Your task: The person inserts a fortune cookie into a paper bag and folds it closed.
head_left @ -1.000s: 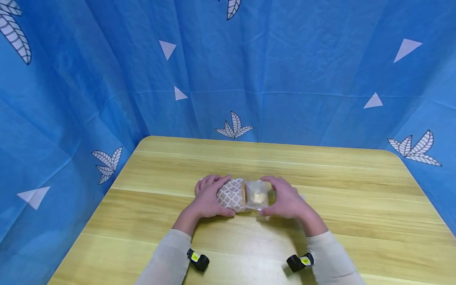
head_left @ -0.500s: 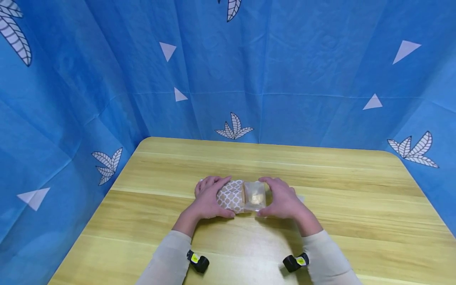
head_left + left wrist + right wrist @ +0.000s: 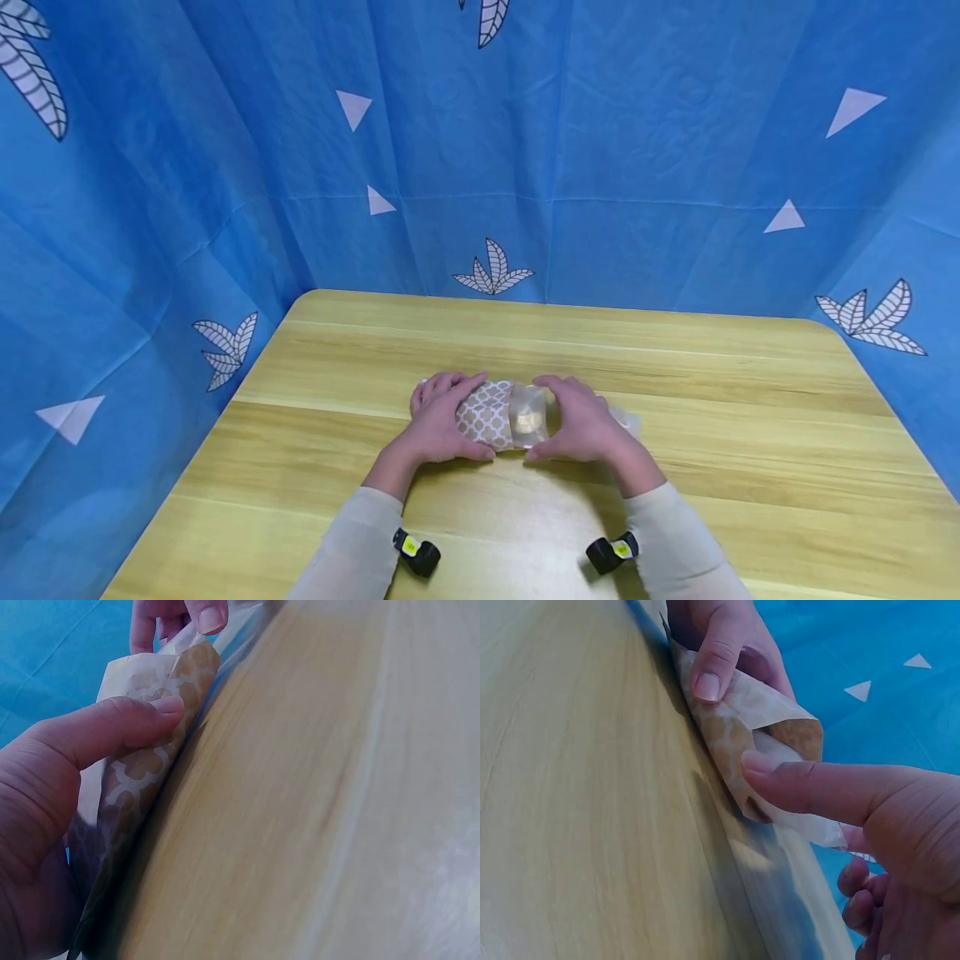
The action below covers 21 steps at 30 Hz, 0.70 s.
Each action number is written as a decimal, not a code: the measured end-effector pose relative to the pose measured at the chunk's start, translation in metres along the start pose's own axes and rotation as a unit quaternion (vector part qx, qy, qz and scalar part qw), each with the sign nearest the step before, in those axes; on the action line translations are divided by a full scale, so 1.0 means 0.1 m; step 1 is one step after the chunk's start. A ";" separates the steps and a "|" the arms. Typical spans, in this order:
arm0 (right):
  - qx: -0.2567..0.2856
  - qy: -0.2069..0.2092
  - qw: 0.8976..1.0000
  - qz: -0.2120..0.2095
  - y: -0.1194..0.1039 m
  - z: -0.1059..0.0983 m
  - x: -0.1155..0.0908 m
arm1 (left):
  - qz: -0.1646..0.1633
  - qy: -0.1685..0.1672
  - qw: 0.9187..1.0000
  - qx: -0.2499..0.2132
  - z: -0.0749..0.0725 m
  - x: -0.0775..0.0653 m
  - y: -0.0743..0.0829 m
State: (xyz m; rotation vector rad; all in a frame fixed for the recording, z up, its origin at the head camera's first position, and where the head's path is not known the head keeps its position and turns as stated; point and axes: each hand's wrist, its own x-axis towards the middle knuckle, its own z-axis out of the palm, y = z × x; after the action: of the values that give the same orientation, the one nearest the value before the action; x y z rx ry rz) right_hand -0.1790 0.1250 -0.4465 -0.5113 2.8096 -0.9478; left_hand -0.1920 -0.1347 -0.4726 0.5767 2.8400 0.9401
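Observation:
My left hand (image 3: 441,421) grips a brown paper bag (image 3: 486,415) with a white lattice pattern, lying on the table. In the left wrist view, the thumb (image 3: 142,724) lies along the bag's near side. The bag's mouth faces right and gapes in the right wrist view. A translucent packet (image 3: 529,423) with something pale yellow inside sits partly in that mouth. My right hand (image 3: 581,421) holds the packet between thumb and fingers from its right end. Its thumb (image 3: 795,780) reaches the bag's opening. The packet's inner end is hidden by the bag.
A clear plastic piece (image 3: 627,420) lies on the table just right of my right hand; I cannot tell whether it belongs to the packet. The wooden table (image 3: 750,467) runs back to a blue patterned curtain (image 3: 637,167). Black wrist cameras (image 3: 611,552) sit on both sleeves.
My right hand has moved left with the packet, and less of the packet shows outside the bag's mouth. The left hand keeps its place on the bag.

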 end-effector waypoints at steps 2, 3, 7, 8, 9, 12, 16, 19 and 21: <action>0.000 0.001 1.000 -0.001 0.00 0.02 0.01 | 0.001 0.001 1.000 0.001 0.00 0.00 0.00; -0.001 0.002 1.000 -0.001 0.01 0.03 0.02 | 0.002 0.002 1.000 0.002 0.01 0.00 -0.01; -0.004 0.004 1.000 -0.004 0.02 0.06 0.04 | 0.003 0.002 1.000 0.001 0.01 0.00 -0.01; -0.003 0.003 1.000 -0.005 0.02 0.06 0.04 | 0.003 0.001 1.000 0.002 0.01 0.00 -0.01; -0.001 0.001 1.000 -0.005 0.02 0.05 0.04 | 0.002 0.000 1.000 0.002 0.01 0.00 -0.01; 0.006 -0.005 1.000 -0.004 0.01 0.01 0.03 | 0.002 0.000 1.000 0.001 0.01 -0.01 -0.01; 0.009 -0.002 1.000 -0.011 0.01 -0.07 0.00 | 0.007 0.004 1.000 -0.001 0.00 -0.01 -0.01; 0.010 0.004 1.000 -0.017 0.02 -0.12 -0.02 | 0.006 0.002 1.000 0.000 0.00 0.00 -0.01; 0.010 0.005 1.000 -0.016 0.03 -0.14 -0.03 | 0.007 0.004 1.000 0.000 0.00 0.00 0.00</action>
State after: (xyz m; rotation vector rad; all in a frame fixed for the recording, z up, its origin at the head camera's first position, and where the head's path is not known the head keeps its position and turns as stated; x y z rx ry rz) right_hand -0.1802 0.1364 -0.4369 -0.5533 2.8056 -0.9846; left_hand -0.1921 -0.1353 -0.4724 0.5960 2.8458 0.9469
